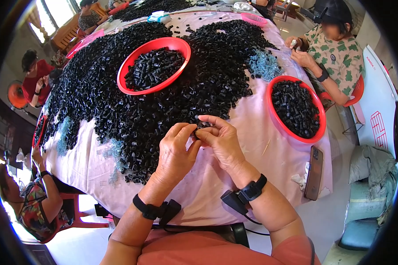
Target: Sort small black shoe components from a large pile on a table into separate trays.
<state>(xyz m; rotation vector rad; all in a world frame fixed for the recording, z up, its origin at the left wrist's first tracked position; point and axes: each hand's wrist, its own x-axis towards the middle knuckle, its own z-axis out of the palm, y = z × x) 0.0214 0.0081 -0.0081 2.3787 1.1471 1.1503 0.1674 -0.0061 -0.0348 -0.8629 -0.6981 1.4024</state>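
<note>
- From my remote seat I see one small black plastic piece [201, 125] in work, held over the near edge of the loose heap [97, 79] on the bench [247, 126].
- My left hand [177, 152] and right hand [224, 143] meet there; the fingers of both are pinched on that piece, which they largely hide.
- I judge this piece unfinished, since both hands are on it; the far larger share lies loose in the heap.
- The red basin [306, 139] on my right is well filled with similar black pieces; I cannot tell whether they are done.
- Another red basin [120, 76] sits tilted on the heap, also holding many black pieces.
- A third basin [40, 132] shows at the left edge, its contents unclear.
- Clear bluish bits [264, 65] lie loose beyond the right basin, outside any container.
</note>
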